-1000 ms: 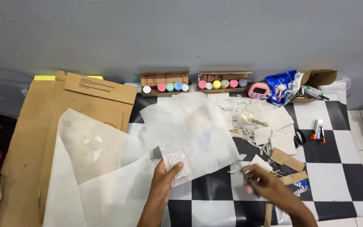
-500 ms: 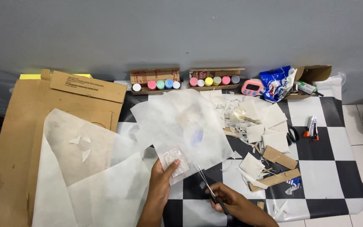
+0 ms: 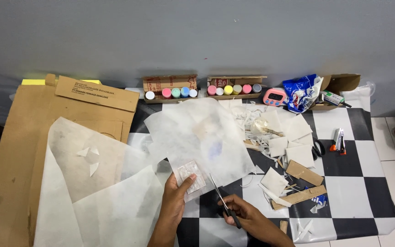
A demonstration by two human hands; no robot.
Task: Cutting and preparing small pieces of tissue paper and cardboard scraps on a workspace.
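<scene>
White tissue sheet [image 3: 202, 137] pinched in left hand [image 3: 175, 196] fingers; one pair of scissors [image 3: 222, 201] gripped by right hand [image 3: 248, 215] fingers.

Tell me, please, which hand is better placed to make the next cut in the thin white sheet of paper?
The right hand, I would judge: it holds the scissors, whose blades point up at the edge of the thin white sheet of paper. The left hand is occupied pinning down a small patterned piece on that sheet.
</scene>
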